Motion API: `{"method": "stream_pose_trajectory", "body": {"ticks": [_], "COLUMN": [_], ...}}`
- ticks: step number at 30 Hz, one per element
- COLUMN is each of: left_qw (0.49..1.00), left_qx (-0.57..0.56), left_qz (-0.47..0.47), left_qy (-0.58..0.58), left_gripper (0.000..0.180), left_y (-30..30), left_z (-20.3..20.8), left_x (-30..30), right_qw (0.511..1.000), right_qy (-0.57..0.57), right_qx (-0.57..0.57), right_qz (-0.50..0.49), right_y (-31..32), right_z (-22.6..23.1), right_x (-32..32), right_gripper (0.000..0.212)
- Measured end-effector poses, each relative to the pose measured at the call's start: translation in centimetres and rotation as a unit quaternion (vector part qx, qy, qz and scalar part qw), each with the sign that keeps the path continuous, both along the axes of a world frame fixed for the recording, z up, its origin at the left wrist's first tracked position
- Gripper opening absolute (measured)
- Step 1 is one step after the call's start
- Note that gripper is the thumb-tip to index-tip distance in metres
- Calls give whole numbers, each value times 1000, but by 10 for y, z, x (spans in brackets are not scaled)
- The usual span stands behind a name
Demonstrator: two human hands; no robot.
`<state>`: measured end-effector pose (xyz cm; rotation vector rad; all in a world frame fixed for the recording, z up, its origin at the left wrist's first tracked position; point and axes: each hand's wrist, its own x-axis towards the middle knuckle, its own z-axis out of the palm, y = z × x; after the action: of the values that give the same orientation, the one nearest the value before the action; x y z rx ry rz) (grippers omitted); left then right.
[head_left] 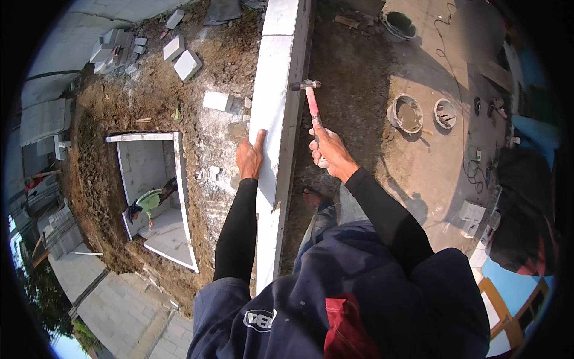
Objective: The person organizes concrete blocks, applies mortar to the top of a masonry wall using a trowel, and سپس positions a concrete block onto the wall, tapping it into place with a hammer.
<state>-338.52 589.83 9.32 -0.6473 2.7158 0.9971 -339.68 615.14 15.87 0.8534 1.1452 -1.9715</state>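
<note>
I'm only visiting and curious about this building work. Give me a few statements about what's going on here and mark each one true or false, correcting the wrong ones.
1. The right hand holds a hammer. True.
2. The left hand is on the hammer too. False: it is at the white wall, touching its edge.
3. The hammer's handle is bright blue. False: it is reddish-pink.
4. Buckets stand on the ground to the right of the wall. True.
5. Another person, in a green top, is bent over inside the rectangular pit. True.
6. The pit lies to the right of the wall. False: it lies to the left.
</note>
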Motion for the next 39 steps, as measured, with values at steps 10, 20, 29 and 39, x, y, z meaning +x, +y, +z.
{"method": "stream_pose_trajectory", "body": {"ticks": [10, 20, 29, 39], "left_qw": [999, 999, 999, 999], "left_qx": [-19, -16, -10, 4], "left_qz": [18, 20, 26, 26], "left_qy": [-35, -48, -31, -33], "left_gripper": [77, 80, 76, 78], "left_y": [-8, -8, -3, -11], "left_z": [-2, -6, -7, 4], "left_x": [1, 0, 0, -2], "right_qw": [715, 664, 664, 648], "right_qy": [449, 444, 446, 486], "right_qx": [511, 524, 507, 520], "right_qz": [159, 295, 321, 271], "right_y": [9, -12, -11, 38], "right_z": [21, 41, 32, 51], "right_x": [-2, -52, -36, 22], "right_gripper": [39, 28, 37, 37]}}
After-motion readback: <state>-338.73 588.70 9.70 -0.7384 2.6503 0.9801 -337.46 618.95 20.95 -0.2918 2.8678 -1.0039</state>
